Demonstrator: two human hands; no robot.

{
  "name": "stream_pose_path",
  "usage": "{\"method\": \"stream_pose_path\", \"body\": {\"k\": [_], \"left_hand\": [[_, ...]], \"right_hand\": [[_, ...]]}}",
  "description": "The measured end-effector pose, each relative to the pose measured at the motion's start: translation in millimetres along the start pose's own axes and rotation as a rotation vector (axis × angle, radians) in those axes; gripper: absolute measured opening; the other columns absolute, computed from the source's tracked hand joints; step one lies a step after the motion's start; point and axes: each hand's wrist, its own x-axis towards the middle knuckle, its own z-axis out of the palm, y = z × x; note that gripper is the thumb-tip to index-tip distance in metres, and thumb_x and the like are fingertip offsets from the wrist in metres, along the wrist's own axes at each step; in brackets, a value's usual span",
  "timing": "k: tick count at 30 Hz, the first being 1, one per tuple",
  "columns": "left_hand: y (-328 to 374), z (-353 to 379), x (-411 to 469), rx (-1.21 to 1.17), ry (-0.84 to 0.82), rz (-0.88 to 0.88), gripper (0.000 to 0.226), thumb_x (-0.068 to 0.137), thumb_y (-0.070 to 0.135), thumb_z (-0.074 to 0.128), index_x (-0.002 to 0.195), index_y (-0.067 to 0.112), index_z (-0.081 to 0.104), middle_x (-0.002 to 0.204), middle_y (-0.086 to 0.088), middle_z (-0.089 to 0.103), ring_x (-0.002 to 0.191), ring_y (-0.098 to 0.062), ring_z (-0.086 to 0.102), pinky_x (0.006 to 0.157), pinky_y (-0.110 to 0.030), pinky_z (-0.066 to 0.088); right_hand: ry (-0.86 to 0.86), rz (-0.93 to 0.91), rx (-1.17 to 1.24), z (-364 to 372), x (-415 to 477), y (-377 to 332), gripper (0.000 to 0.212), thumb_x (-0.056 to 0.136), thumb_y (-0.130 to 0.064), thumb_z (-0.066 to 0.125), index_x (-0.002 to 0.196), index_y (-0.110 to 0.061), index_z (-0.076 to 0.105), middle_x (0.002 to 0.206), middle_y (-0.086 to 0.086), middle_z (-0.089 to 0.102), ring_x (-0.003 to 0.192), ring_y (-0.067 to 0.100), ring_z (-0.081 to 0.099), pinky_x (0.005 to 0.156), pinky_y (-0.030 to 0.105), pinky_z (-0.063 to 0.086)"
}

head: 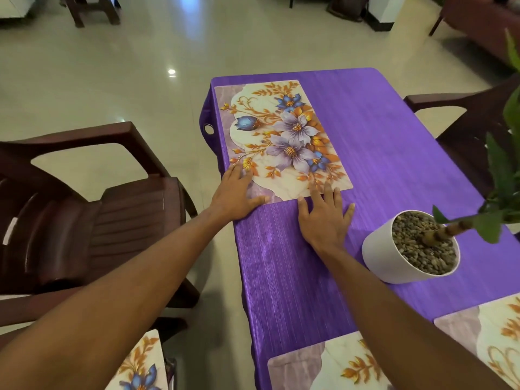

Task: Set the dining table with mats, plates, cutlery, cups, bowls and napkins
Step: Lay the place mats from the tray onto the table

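Note:
A floral place mat (284, 136) lies flat at the far left of the table, which is covered by a purple cloth (380, 142). My left hand (237, 194) rests flat on the mat's near left corner, fingers straight. My right hand (323, 215) lies flat on the cloth, and its fingertips touch the mat's near edge. A second floral mat (318, 364) sits at the near edge of the table, partly under my right forearm. A third mat (489, 333) shows at the near right. Another mat (140, 364) pokes in at the bottom left, off the table.
A white pot (394, 263) filled with pebbles holds a green plant (501, 175) at the table's right side. A dark brown chair (84, 204) stands left of the table, and another chair (472, 114) on the right. Tiled floor lies beyond.

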Motion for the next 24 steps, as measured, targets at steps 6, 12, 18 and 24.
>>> {"method": "stream_pose_path", "body": {"k": [6,12,18,24], "left_hand": [[-1,-6,10,0.021,-0.016,-0.003,0.096,0.084,0.070,0.055,0.158,0.020,0.019,0.167,-0.007,0.003,0.153,-0.030,0.001,0.123,-0.045,0.011],[-1,-9,20,0.006,-0.024,-0.019,0.098,0.080,0.070,0.060,0.156,0.019,0.025,0.166,-0.008,0.010,0.153,-0.031,0.004,0.122,-0.047,0.014],[1,-10,24,0.026,-0.011,-0.023,0.096,0.079,0.069,0.064,0.154,0.018,0.031,0.164,-0.009,0.018,0.152,-0.032,0.013,0.122,-0.045,0.019],[1,-10,26,0.026,-0.014,-0.024,0.098,0.077,0.070,0.064,0.153,0.018,0.031,0.164,-0.009,0.020,0.151,-0.033,0.015,0.122,-0.046,0.020]], "right_hand": [[-0.029,-0.028,-0.033,0,8,-1,0.060,0.103,-0.056,0.024,0.159,-0.041,0.008,0.168,-0.002,0.010,0.155,0.029,0.006,0.119,0.063,-0.001],[-0.034,-0.034,-0.020,1,12,0,0.059,0.103,-0.055,0.024,0.159,-0.039,0.014,0.169,-0.001,0.010,0.155,0.029,0.005,0.122,0.061,0.000],[-0.034,-0.031,-0.027,2,13,-1,0.059,0.103,-0.056,0.023,0.158,-0.041,0.012,0.169,-0.003,0.009,0.155,0.028,0.004,0.121,0.061,-0.001],[-0.037,-0.027,-0.042,2,14,-1,0.059,0.103,-0.057,0.021,0.159,-0.040,0.011,0.169,-0.003,0.008,0.155,0.028,0.003,0.121,0.061,-0.002]]}}
